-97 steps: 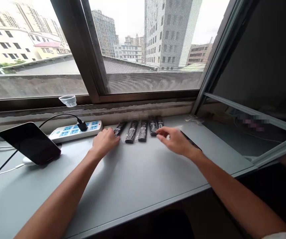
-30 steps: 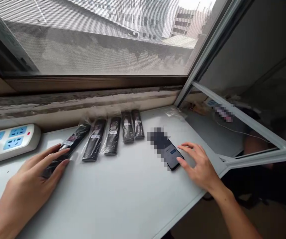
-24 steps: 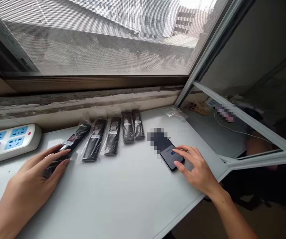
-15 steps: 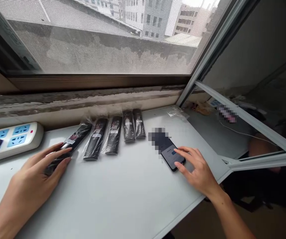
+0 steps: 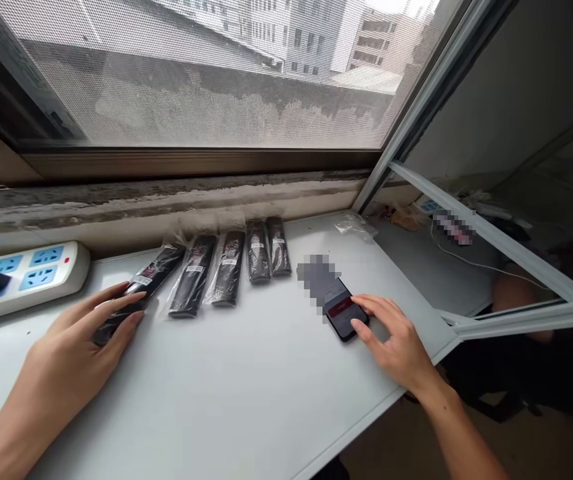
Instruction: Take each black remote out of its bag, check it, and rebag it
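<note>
My left hand [image 5: 74, 353] lies over the leftmost plastic-wrapped black package [image 5: 159, 267], a long item with a white label. Its fingers cross the top and its thumb runs down the near side, hiding the lower end. To the right, several similar wrapped black packages [image 5: 194, 277] form a row. A black smartphone [image 5: 339, 323] lies face up on the table, its upper part pixelated. At its right edge is my right hand [image 5: 396, 340], fingertips touching or just above the screen, thumb spread away from the forefinger.
A white power strip [image 5: 61, 287] with blue sockets and a dark plug sits at the left. Clear plastic wrapping [image 5: 354, 227] lies at the back right corner of the white table [image 5: 226, 400]. A metal frame [image 5: 491, 233] borders the right side, below the screened window [image 5: 236, 100].
The phone's screen has darkened and shows a reddish band in place of the light panel. My right fingers have shifted slightly toward the screen's edge. My left hand stays on the package.
</note>
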`<state>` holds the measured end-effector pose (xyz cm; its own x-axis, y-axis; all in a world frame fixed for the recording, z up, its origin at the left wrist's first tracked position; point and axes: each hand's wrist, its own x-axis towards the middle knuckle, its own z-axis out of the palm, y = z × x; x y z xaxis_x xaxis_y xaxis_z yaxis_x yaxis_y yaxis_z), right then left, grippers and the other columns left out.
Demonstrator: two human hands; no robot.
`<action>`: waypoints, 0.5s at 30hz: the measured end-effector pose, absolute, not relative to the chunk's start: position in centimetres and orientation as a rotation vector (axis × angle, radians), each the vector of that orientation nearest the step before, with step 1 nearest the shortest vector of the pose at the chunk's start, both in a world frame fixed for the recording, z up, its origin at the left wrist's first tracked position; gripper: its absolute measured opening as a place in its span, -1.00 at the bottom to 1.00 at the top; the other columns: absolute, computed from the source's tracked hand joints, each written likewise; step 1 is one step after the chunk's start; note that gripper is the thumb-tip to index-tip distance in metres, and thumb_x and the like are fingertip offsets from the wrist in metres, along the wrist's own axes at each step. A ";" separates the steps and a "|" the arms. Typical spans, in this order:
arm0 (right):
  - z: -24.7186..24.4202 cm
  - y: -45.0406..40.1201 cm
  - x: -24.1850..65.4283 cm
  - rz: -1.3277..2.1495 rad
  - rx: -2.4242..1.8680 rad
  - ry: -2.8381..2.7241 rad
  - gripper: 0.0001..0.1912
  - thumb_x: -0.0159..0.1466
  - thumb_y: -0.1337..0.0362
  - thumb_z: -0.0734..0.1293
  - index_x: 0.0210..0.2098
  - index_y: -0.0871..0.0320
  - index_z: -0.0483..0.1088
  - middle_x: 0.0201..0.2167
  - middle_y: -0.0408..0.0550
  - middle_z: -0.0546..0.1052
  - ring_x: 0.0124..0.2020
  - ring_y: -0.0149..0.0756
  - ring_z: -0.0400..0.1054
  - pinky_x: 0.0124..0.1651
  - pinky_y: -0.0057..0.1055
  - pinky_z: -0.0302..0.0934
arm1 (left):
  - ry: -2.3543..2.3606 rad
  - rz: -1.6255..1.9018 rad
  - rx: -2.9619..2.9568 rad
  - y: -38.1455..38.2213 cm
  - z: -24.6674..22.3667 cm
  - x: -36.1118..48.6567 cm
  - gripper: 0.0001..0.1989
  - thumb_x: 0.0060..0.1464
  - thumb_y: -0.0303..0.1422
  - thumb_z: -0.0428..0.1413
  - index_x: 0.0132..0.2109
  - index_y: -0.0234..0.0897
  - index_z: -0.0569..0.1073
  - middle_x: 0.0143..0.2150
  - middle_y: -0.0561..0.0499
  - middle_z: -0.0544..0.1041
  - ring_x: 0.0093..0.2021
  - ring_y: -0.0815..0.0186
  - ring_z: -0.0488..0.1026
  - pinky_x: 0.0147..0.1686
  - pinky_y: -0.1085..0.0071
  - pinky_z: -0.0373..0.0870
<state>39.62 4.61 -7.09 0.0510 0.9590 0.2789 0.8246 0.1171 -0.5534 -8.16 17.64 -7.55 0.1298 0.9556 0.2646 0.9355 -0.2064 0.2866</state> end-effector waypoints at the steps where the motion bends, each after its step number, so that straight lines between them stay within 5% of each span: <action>1: -7.0 4.6 39.5 0.290 -1.731 -1.790 -0.62 0.46 0.14 0.34 0.24 -0.03 0.42 0.15 0.01 0.55 0.12 -0.04 0.42 0.15 -0.05 0.40 | 1.944 0.611 2.318 17.6 -7.5 -8.1 -0.63 0.41 -0.01 0.01 0.23 0.08 0.46 0.41 0.21 0.37 -0.46 0.50 0.39 -0.20 0.36 0.43; 9: -6.1 5.0 39.1 0.348 -1.686 -1.800 -0.70 0.48 0.18 0.32 0.16 0.05 0.48 -0.21 -0.04 0.57 -0.27 -0.21 0.44 -0.10 -0.20 0.43 | 1.962 0.608 2.301 17.5 -7.0 -7.7 -0.65 0.39 -0.06 0.05 0.20 0.00 0.50 0.40 0.12 0.40 -0.47 0.48 0.40 -0.22 0.35 0.47; 12: -5.8 5.3 39.2 0.371 -1.679 -1.816 -0.71 0.48 0.17 0.32 0.14 0.07 0.50 -0.30 -0.06 0.57 -0.32 -0.21 0.45 -0.15 -0.23 0.43 | 1.863 0.717 2.442 17.4 -6.3 -6.9 -0.62 0.36 -0.06 0.08 0.19 -0.07 0.49 0.39 0.03 0.41 -0.10 0.20 0.58 -0.02 0.25 0.51; 15: -5.4 5.8 39.4 0.400 -1.693 -1.821 -0.74 0.48 0.16 0.31 0.07 0.06 0.54 -0.30 -0.07 0.59 -0.31 -0.21 0.48 -0.19 -0.26 0.42 | 1.690 0.910 2.571 16.6 -4.6 -5.4 -0.65 0.34 -0.13 0.09 0.17 -0.11 0.50 0.35 -0.02 0.44 0.28 0.01 0.43 0.34 0.04 0.33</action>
<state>39.42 5.81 -5.42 0.0073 0.9735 0.2288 0.7881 0.1352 -0.6004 -5.43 16.59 -4.61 0.2849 0.8241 0.4895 0.8621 -0.4435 0.2449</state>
